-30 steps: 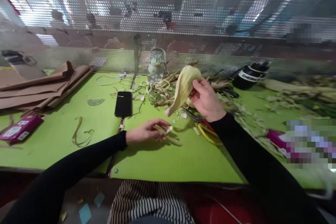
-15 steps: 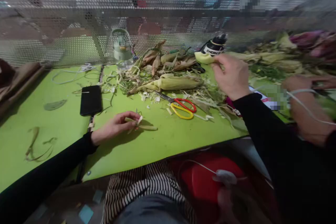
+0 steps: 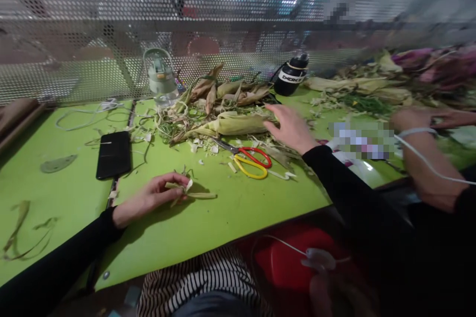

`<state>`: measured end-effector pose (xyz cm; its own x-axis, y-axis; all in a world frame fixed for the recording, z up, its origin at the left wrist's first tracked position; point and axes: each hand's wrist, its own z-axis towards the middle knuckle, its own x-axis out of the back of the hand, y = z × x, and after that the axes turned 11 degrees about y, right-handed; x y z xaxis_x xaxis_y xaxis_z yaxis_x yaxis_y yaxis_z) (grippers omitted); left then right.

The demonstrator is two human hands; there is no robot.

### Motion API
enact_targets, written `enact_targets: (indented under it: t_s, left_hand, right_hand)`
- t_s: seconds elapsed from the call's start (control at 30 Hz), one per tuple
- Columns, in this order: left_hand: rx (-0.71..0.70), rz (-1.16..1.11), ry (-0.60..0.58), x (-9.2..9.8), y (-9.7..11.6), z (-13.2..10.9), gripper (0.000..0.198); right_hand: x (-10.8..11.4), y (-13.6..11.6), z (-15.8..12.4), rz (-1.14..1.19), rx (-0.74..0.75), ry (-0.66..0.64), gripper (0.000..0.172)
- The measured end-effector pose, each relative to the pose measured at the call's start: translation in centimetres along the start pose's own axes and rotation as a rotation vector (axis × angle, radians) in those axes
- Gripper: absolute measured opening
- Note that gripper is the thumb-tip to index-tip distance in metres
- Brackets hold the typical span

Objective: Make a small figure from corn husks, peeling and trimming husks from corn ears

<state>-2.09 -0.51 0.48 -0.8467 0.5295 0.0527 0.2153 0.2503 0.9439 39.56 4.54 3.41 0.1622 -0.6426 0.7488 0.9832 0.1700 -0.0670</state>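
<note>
My left hand (image 3: 154, 194) rests low over the green table (image 3: 223, 218), its fingers pinched around a pale corn husk strip (image 3: 203, 195) made up of a few folded pieces. My right hand (image 3: 292, 129) hovers at the right end of a yellow-green corn husk bundle (image 3: 240, 125), thumb and forefinger apart. Nothing shows between those fingers; the other fingers are partly hidden. Scissors (image 3: 255, 162) with one red and one yellow handle lie between my hands, blades towards the husks. Behind is a heap of drier husks (image 3: 211, 94).
A black phone (image 3: 113, 155) lies left of my left hand. A pale green bottle (image 3: 159, 77) and a black bottle (image 3: 292, 78) stand by the perforated metal screen (image 3: 230, 39). At the right are another person's arm (image 3: 424, 158) and more husks (image 3: 372, 86). White cables cross the table's left.
My right hand has let go of a pale yellow husk piece and moved left and down to the corn husk bundle. My left hand keeps its strip. The whole view has shifted slightly.
</note>
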Motion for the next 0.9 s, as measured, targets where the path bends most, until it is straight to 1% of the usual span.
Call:
enact_targets:
  t_s: [0.07,0.13,0.17,0.2,0.27,0.33,0.43,0.5,0.57,0.63,0.7,0.77,0.8,0.87,0.9]
  left_hand:
    - [-0.015,-0.004,-0.006,0.0,-0.1,0.2,0.042]
    - [-0.022,0.002,-0.021,0.1,-0.3,0.3,0.042]
    - [-0.025,0.009,-0.032,0.1,-0.4,0.3,0.042]
    - [-0.029,0.017,-0.043,0.1,-0.5,0.4,0.042]
    - [-0.045,0.03,-0.059,0.1,-0.7,0.4,0.042]
    - [-0.071,0.05,-0.072,0.1,-1.0,0.5,0.041]
    - [-0.158,0.129,-0.065,-0.1,-1.4,0.7,0.035]
    - [-0.28,0.228,-0.036,-0.3,-1.4,0.7,0.029]
    - [-0.396,0.339,0.005,-0.4,-1.2,0.4,0.027]
    - [-0.469,0.464,0.054,-0.3,-0.4,-0.2,0.03]
    - [-0.548,0.619,0.129,0.0,0.9,-0.8,0.036]
    - [-0.637,0.724,0.235,0.5,2.6,-0.9,0.034]
    - [-0.688,0.765,0.31,0.6,3.5,-0.6,0.033]
    - [-0.786,0.828,0.461,0.7,5.3,0.8,0.031]
    - [-0.828,0.862,0.498,0.5,6.2,1.9,0.03]
  right_hand:
    - [-1.2,-2.1,0.4,0.029,0.189,-0.069,0.059]
    - [-2.7,-3.9,1.1,0.033,0.3,-0.081,0.066]
    - [-3.5,-4.6,1.5,0.029,0.337,-0.075,0.065]
    - [-4.1,-5.2,2.0,0.028,0.36,-0.063,0.06]
    - [-4.9,-6.0,2.9,0.025,0.417,-0.039,0.041]
    - [-5.0,-6.7,3.3,0.033,0.478,-0.001,0.028]
    - [-4.4,-7.6,2.6,0.058,0.603,0.062,0.024]
    - [-4.0,-8.2,1.6,0.085,0.694,0.096,0.023]
    - [-3.8,-8.6,0.5,0.11,0.768,0.133,0.024]
    - [-3.7,-8.9,-0.5,0.135,0.821,0.161,0.026]
    - [-3.6,-9.2,-1.2,0.165,0.864,0.16,0.028]
    - [-3.5,-9.6,-1.8,0.194,0.896,0.132,0.027]
    - [-3.4,-9.8,-1.9,0.205,0.905,0.118,0.026]
    - [-3.3,-10.0,-2.2,0.218,0.903,0.096,0.024]
    - [-3.3,-10.1,-2.2,0.221,0.898,0.088,0.024]
